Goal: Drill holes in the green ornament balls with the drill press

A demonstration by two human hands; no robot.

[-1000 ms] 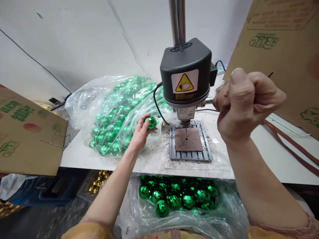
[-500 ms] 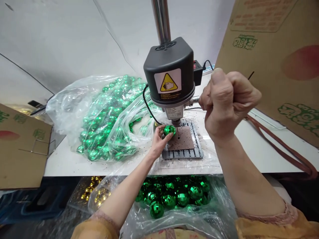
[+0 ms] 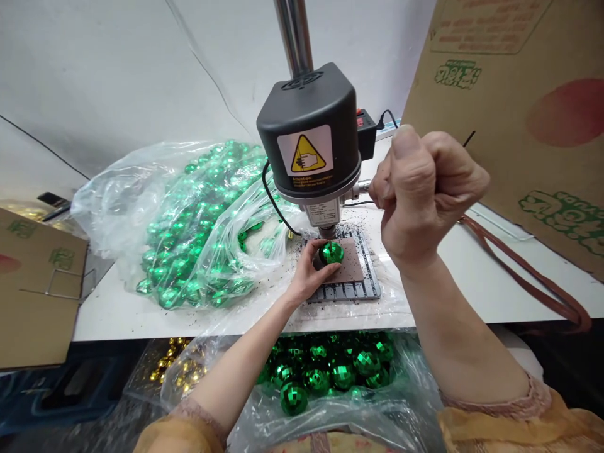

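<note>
Between the thumb and fingers of my left hand (image 3: 309, 274) is a shiny green mirrored ball (image 3: 332, 253), right under the chuck of a small black drill press (image 3: 309, 126). The drill bit comes down at the top of the ball. Beneath it lies a brown board (image 3: 352, 267) on the slotted metal base (image 3: 344, 291), sprinkled with dark crumbs. My right hand (image 3: 422, 189) is closed in a fist at the end of the press's feed handle (image 3: 362, 187); the fingers hide most of the handle.
Left of the press, a clear plastic bag (image 3: 113, 182) holds many green balls (image 3: 174, 264). More green balls (image 3: 342, 376) lie in plastic below the table edge, beside gold ones (image 3: 189, 371). Cardboard boxes (image 3: 509, 157) flank both sides. A brown strap (image 3: 519, 277) lies at right.
My left hand has brought the green ball rightward, from beside the chuck to beneath the drill bit. My right fist keeps its hold on the handle. The whole view has shifted slightly.
</note>
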